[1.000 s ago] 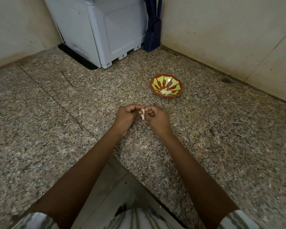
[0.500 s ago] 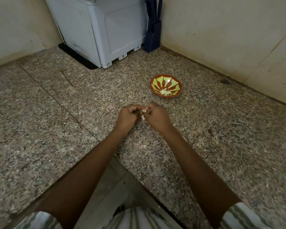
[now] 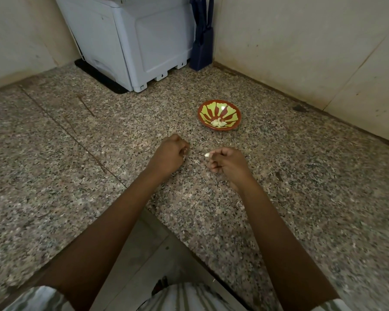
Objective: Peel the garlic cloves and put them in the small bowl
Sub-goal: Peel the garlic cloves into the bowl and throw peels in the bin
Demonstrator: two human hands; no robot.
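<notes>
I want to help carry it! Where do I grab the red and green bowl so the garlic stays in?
Hold the bowl by its flared rim on the right side, which is free: thumb on top, fingers under the sloping wall. It is shallow and upright, and the garlic cloves lie loose low in it, so keep it level.

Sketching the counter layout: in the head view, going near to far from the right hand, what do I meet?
Right hand pinching a small white garlic clove → round red bowl with yellow-green petal pattern, peeled cloves inside → dark blue upright holder at the wall corner.
</notes>
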